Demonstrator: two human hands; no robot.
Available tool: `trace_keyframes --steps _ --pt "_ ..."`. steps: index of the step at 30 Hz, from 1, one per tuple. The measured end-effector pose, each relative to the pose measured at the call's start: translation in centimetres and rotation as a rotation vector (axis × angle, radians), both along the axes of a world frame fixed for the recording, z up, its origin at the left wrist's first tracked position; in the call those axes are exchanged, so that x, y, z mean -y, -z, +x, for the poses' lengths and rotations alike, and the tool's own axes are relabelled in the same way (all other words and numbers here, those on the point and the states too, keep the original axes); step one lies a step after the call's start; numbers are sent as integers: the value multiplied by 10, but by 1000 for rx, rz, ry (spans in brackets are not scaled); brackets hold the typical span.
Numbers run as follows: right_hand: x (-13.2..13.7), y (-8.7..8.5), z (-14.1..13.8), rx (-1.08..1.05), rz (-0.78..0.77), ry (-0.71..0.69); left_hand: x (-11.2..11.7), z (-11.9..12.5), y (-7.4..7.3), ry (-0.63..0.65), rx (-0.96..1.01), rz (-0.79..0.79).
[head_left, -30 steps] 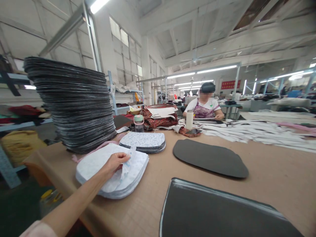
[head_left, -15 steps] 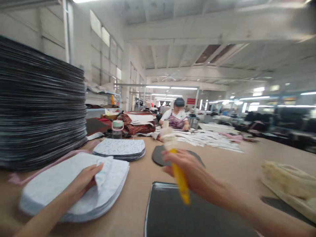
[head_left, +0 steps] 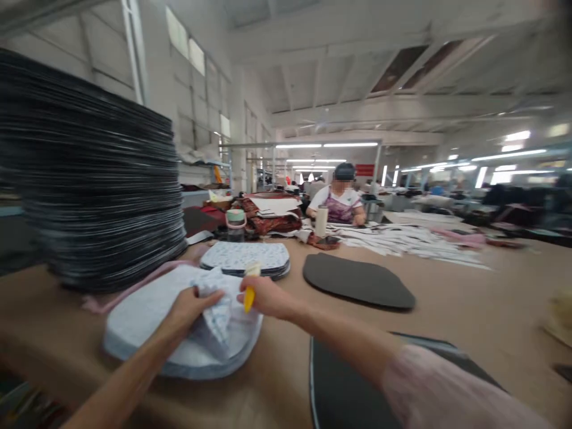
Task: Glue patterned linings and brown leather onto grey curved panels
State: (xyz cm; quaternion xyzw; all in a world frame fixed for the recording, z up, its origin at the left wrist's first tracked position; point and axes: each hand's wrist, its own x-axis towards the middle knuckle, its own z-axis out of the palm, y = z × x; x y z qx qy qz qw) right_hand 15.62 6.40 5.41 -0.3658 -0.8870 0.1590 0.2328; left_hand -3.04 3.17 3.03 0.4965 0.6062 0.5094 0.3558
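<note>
A stack of white printed fabric pieces (head_left: 147,316) lies on the brown table (head_left: 469,304) in front of me. My left hand (head_left: 190,307) is closed on the lifted edge of the top white piece (head_left: 218,316). My right hand (head_left: 263,296) grips a yellow brush-like tool (head_left: 249,292) and meets the left hand over that lifted edge. A dark grey pad (head_left: 330,393) lies under my right forearm, near the table's front edge.
A tall pile of dark pads (head_left: 93,185) stands at the left. Behind my hands lie a smaller stack of white pieces (head_left: 245,257) and one dark pad (head_left: 357,281). A seated person (head_left: 342,202) works at the far end among white strips (head_left: 402,238); a bottle (head_left: 320,220) stands there.
My right hand came into view holding the yellow tool and moved left to the white stack. My left hand lifted the top piece's edge higher. The view swung about.
</note>
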Motion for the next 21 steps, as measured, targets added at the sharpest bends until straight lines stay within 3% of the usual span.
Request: trace_keyframes --steps 5,10,16,21 --pt "-19 4 -7 -216 -117 18 -10 9 10 -25 -72 29" --pt "-18 6 -27 -283 -154 48 -13 14 17 70 -113 72" --pt "-23 10 -39 -261 -170 72 -16 10 26 191 -79 50" --pt "-29 13 -41 -123 -215 100 -10 7 24 219 128 38"
